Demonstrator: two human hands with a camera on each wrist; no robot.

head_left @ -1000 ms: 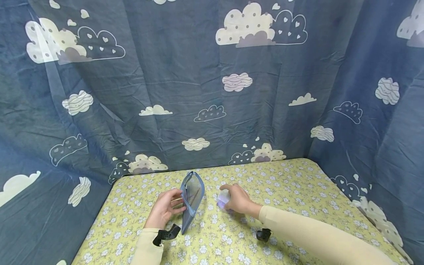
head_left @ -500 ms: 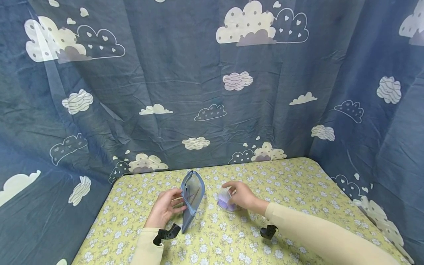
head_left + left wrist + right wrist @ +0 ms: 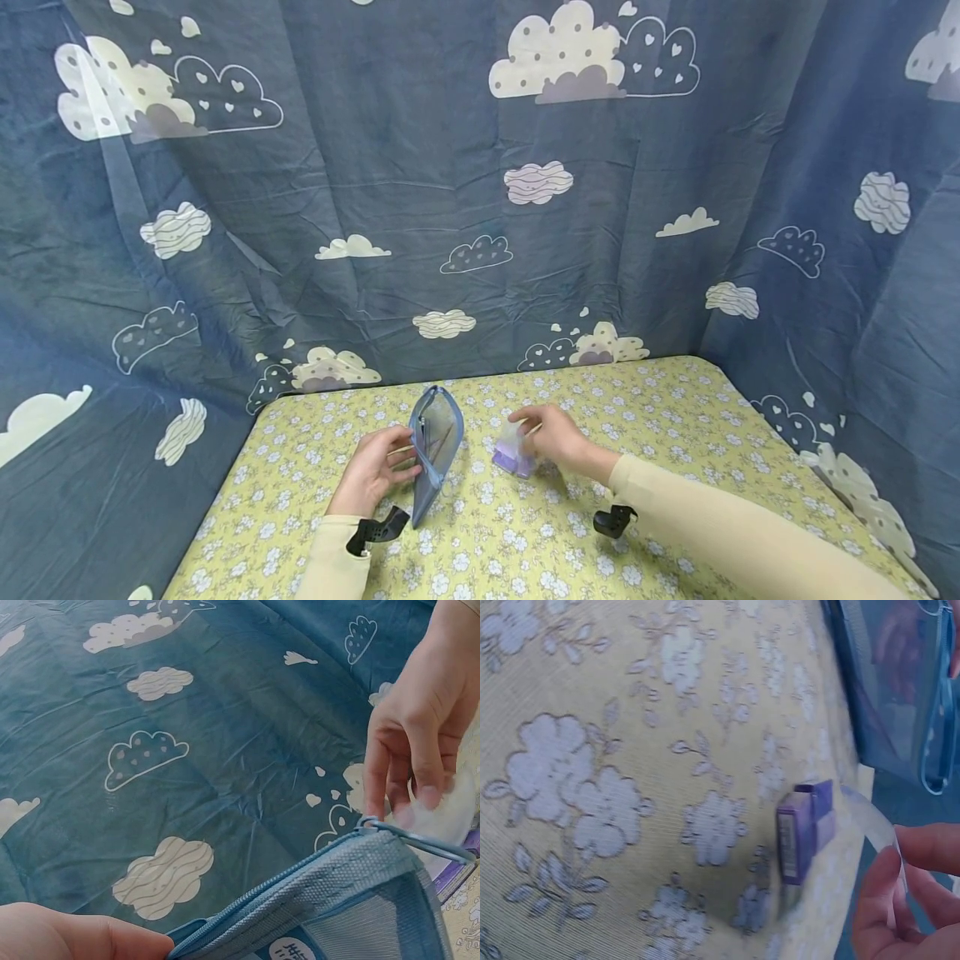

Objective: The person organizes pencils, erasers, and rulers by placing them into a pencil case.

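Pinching a clear film (image 3: 871, 815) between thumb and finger, the right hand (image 3: 553, 437) hangs over the tabletop (image 3: 637, 408), to the right of the pouch (image 3: 444, 437). Purple blocks (image 3: 798, 838) sit low beside the film and appear to rest on the tabletop; whether the film wraps them or is separate, I cannot tell. The left hand (image 3: 373, 468) grips the pouch at its near-left rim, holding it with the mouth gaping upward. Whether the pouch's base bears on the tabletop is unclear.

As I judge it, the step in hand is managing the film and blocks with the right hand while the left steadies the pouch. The next move calls for a firm pinch on the film, which looks thin and apt to slip, and a quiet left hand so the mouth does not fold in. If the blocks are loose, they would need a grasp of their own.

Yellow cloth (image 3: 480, 542) printed with white flowers covers the tabletop. Behind it and at both sides hangs a creased dark blue curtain (image 3: 405, 150) with pale clouds. Cream sleeves (image 3: 735, 529) and black wrist mounts (image 3: 378, 531) frame the work.
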